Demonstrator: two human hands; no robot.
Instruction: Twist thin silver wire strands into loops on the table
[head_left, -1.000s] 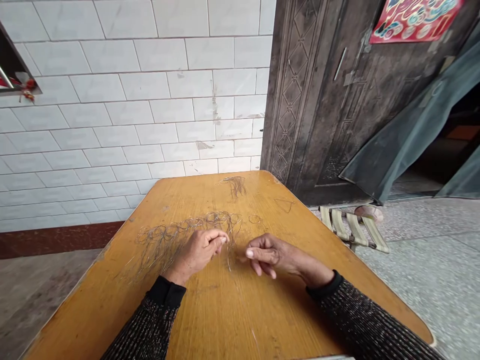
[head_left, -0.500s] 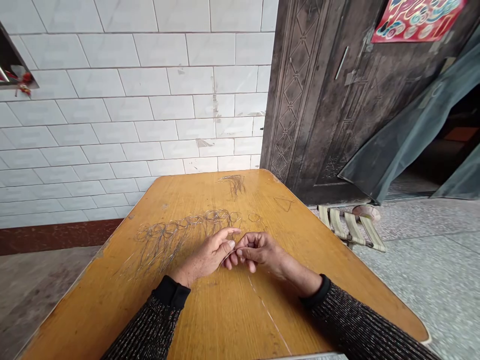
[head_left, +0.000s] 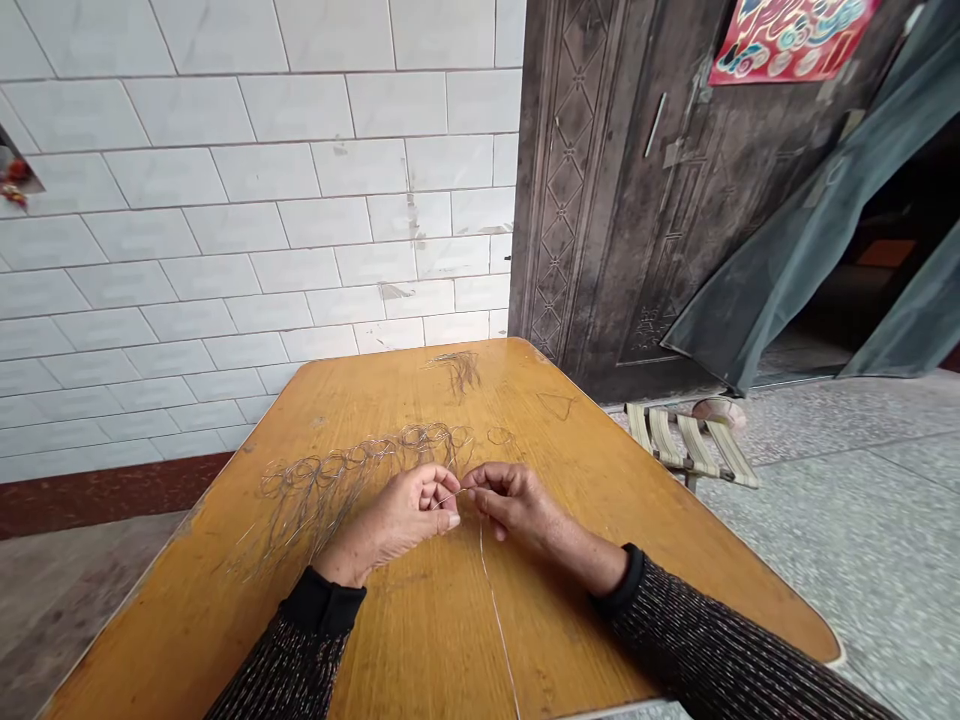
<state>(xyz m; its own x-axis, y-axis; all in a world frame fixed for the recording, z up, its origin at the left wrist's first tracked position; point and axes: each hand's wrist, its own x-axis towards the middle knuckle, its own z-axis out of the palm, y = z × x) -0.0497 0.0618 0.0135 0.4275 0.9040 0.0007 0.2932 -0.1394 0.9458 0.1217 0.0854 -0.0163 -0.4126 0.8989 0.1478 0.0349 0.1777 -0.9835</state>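
My right hand (head_left: 521, 505) pinches a thin, shiny wire (head_left: 493, 600) between thumb and forefinger above the middle of the table. From there one length trails down toward the near table edge. A short end crosses to my left hand (head_left: 405, 515), whose curled fingers and thumb close around it; the exact grip is partly hidden. Just beyond and left of my hands lies a row of looped wires (head_left: 360, 455) with long loose tails. A single wire loop (head_left: 500, 436) rests on the tabletop past my right fingers.
The wooden table (head_left: 600, 600) carries a bundle of bent wires (head_left: 463, 370) at its far end and a bent wire piece (head_left: 556, 405) near its right edge. A strapped folding stool (head_left: 682, 445) stands on the floor at right. White tiles and a dark door (head_left: 600, 200) rise behind.
My left fingers have curled in around the wire end, where they were more stretched out before. The trailing wire now hangs more steeply. The whole view has shifted slightly.
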